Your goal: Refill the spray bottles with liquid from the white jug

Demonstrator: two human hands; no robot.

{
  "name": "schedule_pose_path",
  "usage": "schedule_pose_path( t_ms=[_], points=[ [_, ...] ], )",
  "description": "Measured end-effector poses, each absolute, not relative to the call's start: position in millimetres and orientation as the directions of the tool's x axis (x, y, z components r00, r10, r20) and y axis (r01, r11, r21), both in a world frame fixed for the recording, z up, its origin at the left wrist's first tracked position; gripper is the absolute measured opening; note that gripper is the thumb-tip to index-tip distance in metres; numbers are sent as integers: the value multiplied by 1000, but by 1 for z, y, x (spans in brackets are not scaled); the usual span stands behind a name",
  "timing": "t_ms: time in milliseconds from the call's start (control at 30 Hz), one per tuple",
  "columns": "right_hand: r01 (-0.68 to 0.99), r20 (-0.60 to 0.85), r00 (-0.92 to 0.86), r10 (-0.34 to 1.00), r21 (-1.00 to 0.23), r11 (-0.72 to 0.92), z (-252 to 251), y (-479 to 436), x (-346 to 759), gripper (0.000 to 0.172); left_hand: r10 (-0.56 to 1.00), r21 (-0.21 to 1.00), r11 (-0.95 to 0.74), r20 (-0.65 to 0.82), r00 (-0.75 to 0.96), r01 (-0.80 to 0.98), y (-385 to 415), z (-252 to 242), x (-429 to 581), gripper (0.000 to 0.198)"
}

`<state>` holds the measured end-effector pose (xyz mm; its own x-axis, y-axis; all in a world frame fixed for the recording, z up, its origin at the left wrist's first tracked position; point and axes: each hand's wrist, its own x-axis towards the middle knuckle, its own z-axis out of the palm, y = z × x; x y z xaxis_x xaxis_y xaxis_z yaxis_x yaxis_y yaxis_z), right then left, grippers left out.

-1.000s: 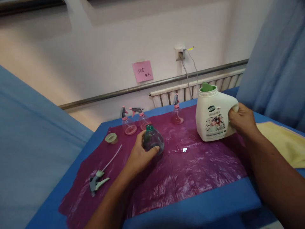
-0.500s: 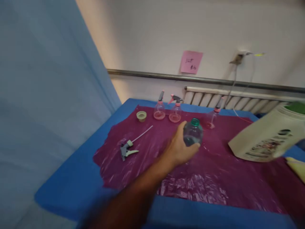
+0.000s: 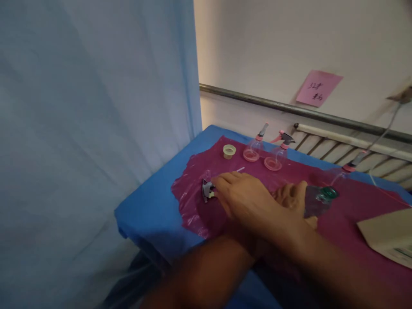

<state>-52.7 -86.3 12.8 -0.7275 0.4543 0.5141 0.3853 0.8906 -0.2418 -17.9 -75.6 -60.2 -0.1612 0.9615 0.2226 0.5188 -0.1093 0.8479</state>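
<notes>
My right hand (image 3: 244, 199) reaches across my left forearm to the left, fingers stretched out flat, fingertips touching a grey spray trigger head (image 3: 207, 190) that lies on the purple plastic sheet (image 3: 189, 201). Half hidden behind it, my left hand (image 3: 291, 194) is wrapped round a clear bottle with a green neck (image 3: 317, 201), tilted to the right. A white detergent jug (image 3: 386, 236) sits at the right edge, no hand on it.
A pale green cap (image 3: 229, 150) and three small pink-topped spray bottles (image 3: 254, 150) (image 3: 277, 156) (image 3: 346, 171) stand along the back of the blue table (image 3: 151, 210). A blue curtain (image 3: 96, 107) hangs close on the left. Behind are a radiator (image 3: 337, 148) and a pink note (image 3: 318, 88).
My view swung left. My right hand let go of the detergent jug and crossed over to the spray trigger head. My left hand kept hold of the clear bottle, which now tilts.
</notes>
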Motion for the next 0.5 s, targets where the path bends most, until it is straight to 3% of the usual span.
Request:
schedule_pose_path(
  t_ms=[67, 167, 333, 500],
  points=[
    [312, 261, -910, 321, -76, 947, 8, -82, -82, 23, 957, 759, -176, 281, -72, 627, -72, -65, -17, 90],
    [232, -113, -963, 244, 107, 967, 2, -71, -107, 40, 956, 681, -195, 294, -19, 706, -63, -75, -18, 83],
    [230, -204, -945, 254, 133, 964, -15, -62, -118, 35, 955, 667, -148, 287, -69, 730, -54, -90, -20, 81],
    [236, -153, -954, 259, 154, 960, -11, -64, -112, 32, 947, 706, -147, 302, -106, 693, -59, -92, -21, 77]
  ],
)
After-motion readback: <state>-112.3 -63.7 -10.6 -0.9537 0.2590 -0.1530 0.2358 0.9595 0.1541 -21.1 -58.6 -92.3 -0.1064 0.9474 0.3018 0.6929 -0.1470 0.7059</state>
